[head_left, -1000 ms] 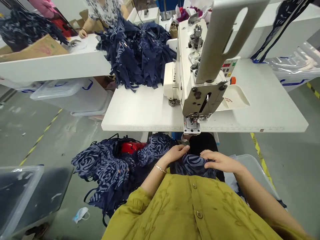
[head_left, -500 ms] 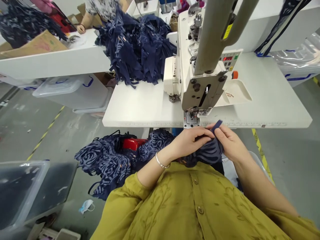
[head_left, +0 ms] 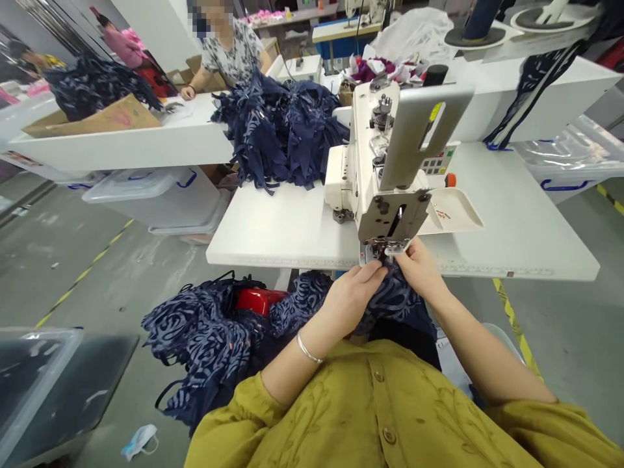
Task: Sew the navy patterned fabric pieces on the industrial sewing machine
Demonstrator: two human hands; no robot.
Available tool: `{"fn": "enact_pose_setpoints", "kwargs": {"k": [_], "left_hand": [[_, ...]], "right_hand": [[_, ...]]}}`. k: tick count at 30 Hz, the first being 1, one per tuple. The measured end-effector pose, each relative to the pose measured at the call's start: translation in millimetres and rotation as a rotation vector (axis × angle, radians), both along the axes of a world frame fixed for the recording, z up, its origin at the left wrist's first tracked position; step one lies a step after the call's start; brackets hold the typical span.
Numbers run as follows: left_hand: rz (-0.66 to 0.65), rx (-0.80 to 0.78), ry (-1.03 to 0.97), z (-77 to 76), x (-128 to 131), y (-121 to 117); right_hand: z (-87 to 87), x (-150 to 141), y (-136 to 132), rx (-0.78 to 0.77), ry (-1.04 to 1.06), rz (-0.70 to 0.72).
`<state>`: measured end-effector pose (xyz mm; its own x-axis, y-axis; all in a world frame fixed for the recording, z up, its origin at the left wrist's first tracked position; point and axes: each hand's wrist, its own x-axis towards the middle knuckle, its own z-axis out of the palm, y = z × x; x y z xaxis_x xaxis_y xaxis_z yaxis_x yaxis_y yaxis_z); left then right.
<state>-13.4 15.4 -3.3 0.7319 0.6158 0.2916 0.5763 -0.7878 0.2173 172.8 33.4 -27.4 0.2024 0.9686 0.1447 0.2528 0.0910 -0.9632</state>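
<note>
A navy patterned garment piece (head_left: 397, 296) hangs from the front edge of the white sewing machine (head_left: 363, 140), its upper edge up by the needle area. My left hand (head_left: 351, 296) pinches this piece just left of the needle, fingertips touching the machine's front. On the other side, my right hand (head_left: 420, 272) grips the same cloth, thumb and fingers close to the presser foot. The machine's head partly hides the fingertips of both hands and the cloth between them. More navy patterned garments (head_left: 205, 331) lie heaped at my left, below the table.
Navy fabric pieces (head_left: 287, 133) are piled on the white table (head_left: 526, 221), left of the machine. A cream tray (head_left: 461, 211) with small bits stands at right. A red object (head_left: 260, 300) sits among the heaped garments. Across the bench is another person (head_left: 234, 55).
Both hands have moved forward from in front of the table edge to the needle area, taking the cloth along. The view has tilted up, showing more of the room.
</note>
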Motion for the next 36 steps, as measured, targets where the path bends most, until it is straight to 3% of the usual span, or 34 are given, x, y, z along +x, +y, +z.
{"fn": "enact_pose_setpoints", "kwargs": {"k": [4,11,23,36], "left_hand": [[0.049,0.068,-0.037,-9.9,-1,-4],[0.114,0.159,-0.078,-11.7,3,-11],[0.117,0.156,-0.032,-10.7,8,-13],[0.132,0.182,-0.001,-10.4,9,-12]], "right_hand": [[8.9,-4,11,0.055,-0.153,0.003],[15.3,-8,25,0.151,-0.180,0.079],[4.9,-5,30,0.195,-0.199,0.071],[6.0,-6,31,0.184,-0.197,0.063]]}}
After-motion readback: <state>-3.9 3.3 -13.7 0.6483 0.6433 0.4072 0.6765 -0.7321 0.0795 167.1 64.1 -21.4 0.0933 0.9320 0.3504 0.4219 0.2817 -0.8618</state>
